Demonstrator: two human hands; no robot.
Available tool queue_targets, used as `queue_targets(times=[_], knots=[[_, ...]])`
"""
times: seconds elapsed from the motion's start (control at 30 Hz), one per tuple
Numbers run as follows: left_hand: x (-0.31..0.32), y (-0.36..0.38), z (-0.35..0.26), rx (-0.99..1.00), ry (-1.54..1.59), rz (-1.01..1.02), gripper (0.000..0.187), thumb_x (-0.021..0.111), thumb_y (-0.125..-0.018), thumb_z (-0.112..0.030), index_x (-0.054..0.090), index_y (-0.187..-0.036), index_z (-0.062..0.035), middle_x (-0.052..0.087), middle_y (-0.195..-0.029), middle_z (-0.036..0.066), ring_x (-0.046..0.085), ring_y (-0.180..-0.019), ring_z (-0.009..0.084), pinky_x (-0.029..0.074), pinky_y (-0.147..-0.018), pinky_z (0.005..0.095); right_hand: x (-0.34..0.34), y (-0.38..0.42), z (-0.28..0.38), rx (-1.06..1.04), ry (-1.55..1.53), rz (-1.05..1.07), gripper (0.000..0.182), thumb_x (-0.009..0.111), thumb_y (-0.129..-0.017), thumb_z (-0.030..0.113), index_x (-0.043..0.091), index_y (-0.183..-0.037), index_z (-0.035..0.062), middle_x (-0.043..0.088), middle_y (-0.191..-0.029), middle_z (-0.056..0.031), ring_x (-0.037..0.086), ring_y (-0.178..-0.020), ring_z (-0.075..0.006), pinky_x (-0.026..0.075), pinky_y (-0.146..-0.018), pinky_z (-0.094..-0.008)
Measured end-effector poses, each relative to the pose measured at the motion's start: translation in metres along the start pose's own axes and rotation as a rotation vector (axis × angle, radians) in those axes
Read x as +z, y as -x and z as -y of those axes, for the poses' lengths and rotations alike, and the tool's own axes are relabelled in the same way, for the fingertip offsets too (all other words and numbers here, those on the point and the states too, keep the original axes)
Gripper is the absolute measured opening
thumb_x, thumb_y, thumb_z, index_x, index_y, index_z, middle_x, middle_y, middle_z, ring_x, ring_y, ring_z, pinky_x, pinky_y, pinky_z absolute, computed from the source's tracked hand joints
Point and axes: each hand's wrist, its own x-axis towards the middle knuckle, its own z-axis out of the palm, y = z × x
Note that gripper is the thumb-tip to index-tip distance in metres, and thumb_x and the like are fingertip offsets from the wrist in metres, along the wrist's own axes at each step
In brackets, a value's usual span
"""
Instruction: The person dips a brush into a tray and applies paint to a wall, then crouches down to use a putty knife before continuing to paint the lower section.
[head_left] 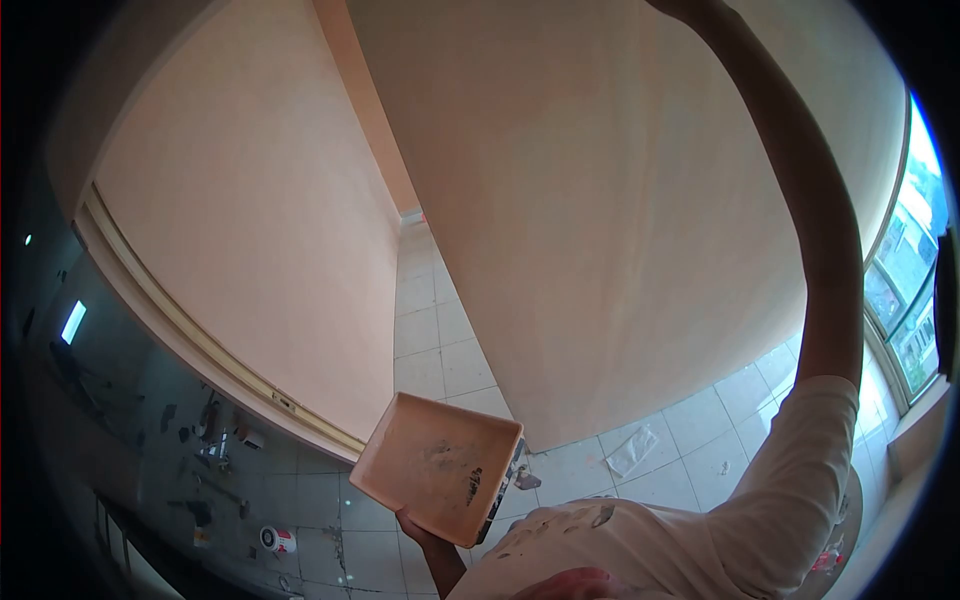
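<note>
My left hand is closed on the lower edge of a shallow paint tray, coated in a peach colour with dark smudges inside. The tray is tilted, its inner face towards me, in front of my body. My right arm stretches up along a smooth peach wall. At the top edge of the view my right hand shows only in part, near the wall. Its fingers are cut off by the frame, and whatever it may hold is out of sight.
A second wall with a door frame stands to the left. Between the walls runs a tiled floor. A clear plastic sheet lies by the wall's foot. A white bucket and scattered tools are lower left. A window is right.
</note>
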Motion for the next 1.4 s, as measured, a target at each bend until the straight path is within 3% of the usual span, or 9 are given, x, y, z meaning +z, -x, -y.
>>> queue_targets(times=[0.1, 0.37, 0.53, 0.67, 0.73, 0.83, 1.0, 1.23, 1.4], knots=[[0.003, 0.004, -0.002, 0.022, -0.026, -0.005, 0.075, 0.044, -0.089, -0.044, 0.033, -0.148, 0.0005, 0.045, -0.143, 0.024, 0.049, -0.129, 0.0415, 0.045, -0.103, 0.0538, 0.034, 0.004, -0.034, -0.252, 0.022, -0.339, 0.023, 0.07, -0.092, 0.019, 0.069, -0.113, 0.0082, 0.07, -0.108, -0.0096, 0.065, -0.099, -0.0283, 0.053, -0.087, -0.0412], [0.0, -0.005, -0.006, -0.029, 0.042, -0.07, 0.071, 0.041, -0.094, -0.045, 0.033, -0.148, 0.0007, 0.045, -0.143, 0.024, 0.05, -0.128, 0.041, 0.045, -0.103, 0.0534, 0.056, 0.087, 0.04, 0.106, -0.441, 0.804, 0.037, 0.08, -0.085, 0.032, 0.071, -0.116, 0.0152, 0.07, -0.113, -0.0082, 0.065, -0.11, -0.0273, 0.051, -0.097, -0.0417], [0.008, -0.004, -0.003, -0.011, 0.03, 0.04, 0.068, 0.039, -0.097, -0.044, 0.034, -0.147, 0.0011, 0.045, -0.142, 0.024, 0.05, -0.127, 0.0408, 0.046, -0.103, 0.0524, 0.076, 0.01, -0.044, -0.2, -0.377, 0.266, 0.034, 0.075, -0.091, 0.023, 0.067, -0.12, 0.0068, 0.07, -0.115, -0.0082, 0.068, -0.102, -0.0196, 0.055, -0.089, -0.0336], [0.013, 0.002, -0.002, -0.002, 0.017, 0.035, 0.069, 0.04, -0.096, -0.044, 0.034, -0.147, 0.001, 0.045, -0.142, 0.024, 0.05, -0.127, 0.0407, 0.046, -0.103, 0.0525, 0.012, -0.029, -0.009, 0.031, -0.316, 0.003, 0.025, 0.07, -0.092, 0.021, 0.069, -0.113, 0.0079, 0.07, -0.108, -0.0082, 0.065, -0.099, -0.0286, 0.053, -0.086, -0.0421], [0.015, 0.006, 0.0, 0.013, -0.011, 0.027, 0.07, 0.041, -0.095, -0.044, 0.034, -0.147, 0.0014, 0.046, -0.141, 0.023, 0.05, -0.127, 0.04, 0.046, -0.103, 0.0521, 0.026, -0.015, -0.009, -0.276, -0.059, -0.121, 0.024, 0.07, -0.092, 0.021, 0.07, -0.113, 0.0083, 0.07, -0.108, -0.0064, 0.064, -0.098, -0.0286, 0.052, -0.086, -0.0422], [0.006, 0.001, 0.003, -0.021, 0.038, 0.024, 0.072, 0.044, -0.092, -0.044, 0.033, -0.148, 0.001, 0.046, -0.141, 0.023, 0.05, -0.127, 0.0405, 0.046, -0.103, 0.0524, 0.092, 0.049, -0.026, -0.61, 0.162, -0.12, 0.033, 0.075, -0.09, 0.024, 0.069, -0.12, 0.0103, 0.072, -0.11, -0.0052, 0.066, -0.093, -0.0216, 0.057, -0.084, -0.0358], [-0.016, -0.011, 0.005, -0.064, 0.081, 0.033, 0.075, 0.045, -0.091, -0.046, 0.033, -0.149, -0.0004, 0.045, -0.143, 0.023, 0.049, -0.128, 0.0412, 0.045, -0.103, 0.0531, 0.065, 0.105, 0.029, -0.161, -0.277, 0.696, 0.034, 0.072, -0.092, 0.021, 0.067, -0.125, 0.0148, 0.07, -0.112, -0.0027, 0.062, -0.115, -0.0205, 0.053, -0.097, -0.0368], [0.011, 0.002, 0.004, 0.004, -0.01, 0.027, 0.072, 0.043, -0.092, -0.045, 0.033, -0.149, -0.0015, 0.045, -0.144, 0.023, 0.049, -0.129, 0.0403, 0.046, -0.102, 0.0521, 0.03, -0.003, -0.023, -0.371, -0.082, -0.104, 0.025, 0.072, -0.091, 0.021, 0.07, -0.112, 0.0076, 0.071, -0.111, -0.0056, 0.065, -0.099, -0.0266, 0.052, -0.086, -0.0395], [0.016, 0.01, 0.001, 0.019, -0.049, -0.056, 0.072, 0.043, -0.091, -0.044, 0.034, -0.148, -0.001, 0.046, -0.142, 0.023, 0.049, -0.128, 0.0405, 0.046, -0.101, 0.0523, 0.057, 0.03, -0.003, -0.478, 0.012, -0.063, 0.027, 0.073, -0.088, 0.018, 0.069, -0.113, 0.0069, 0.07, -0.111, -0.0085, 0.065, -0.098, -0.0279, 0.052, -0.086, -0.0384]])
